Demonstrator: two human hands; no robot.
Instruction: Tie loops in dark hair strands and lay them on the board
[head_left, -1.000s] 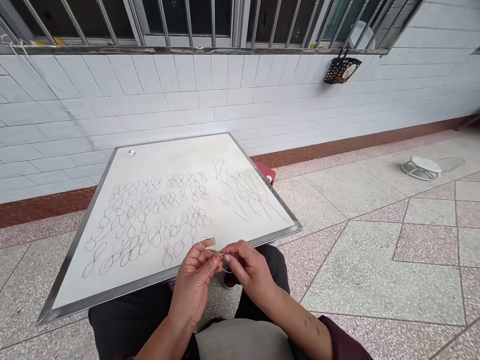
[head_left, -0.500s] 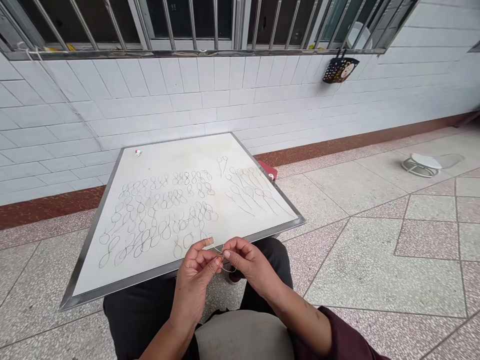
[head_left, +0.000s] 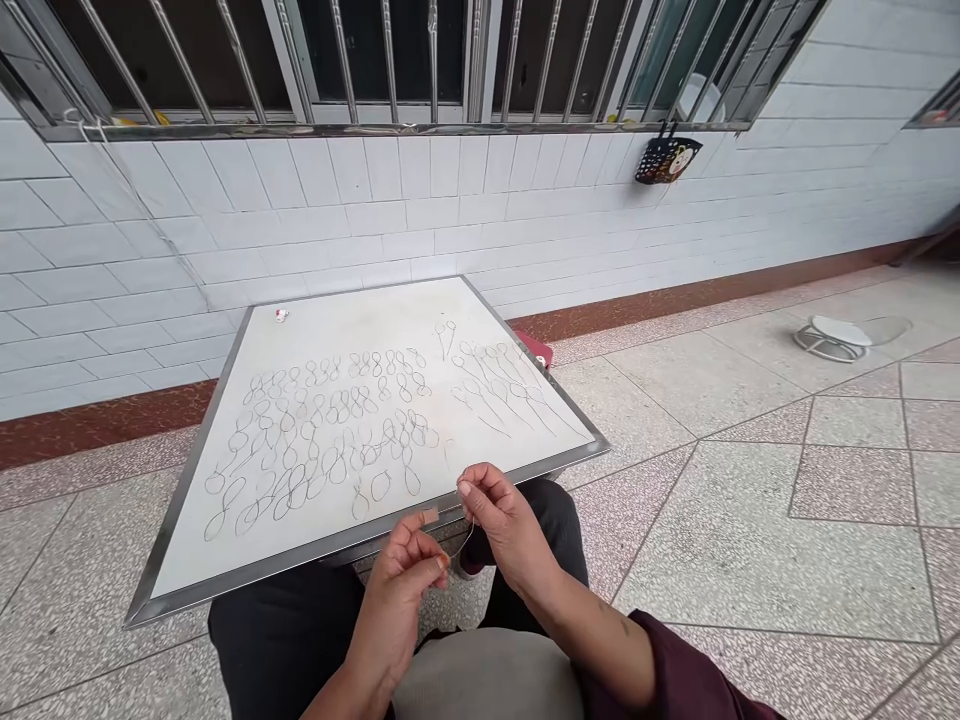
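Note:
Between my two hands runs a thin, pale wire or cord (head_left: 466,545), bent in a curve below my right fingers. My left hand (head_left: 401,580) pinches one part of it between thumb and fingertip; a tan strip wraps its index finger. My right hand (head_left: 501,515), higher and to the right, pinches another part with thumb and forefinger. Both hands are at the near edge of a white board (head_left: 375,305) with a metal rim. Rows of thin looped wires or cords (head_left: 330,400) lie on its left and middle. Loops with long straight tails (head_left: 495,385) lie on its right.
A small red-and-white item (head_left: 281,315) sits at the board's far left corner. Behind the board rises a white tiled wall (head_left: 300,240) with barred windows. A dark patterned bag (head_left: 667,160) hangs there. A low white-topped stool (head_left: 832,338) stands on the floor at right.
My hands have moved apart: the left went down, the right slightly up and right. The wire or cord is now stretched in a looser curve between them. The camera view has shifted slightly.

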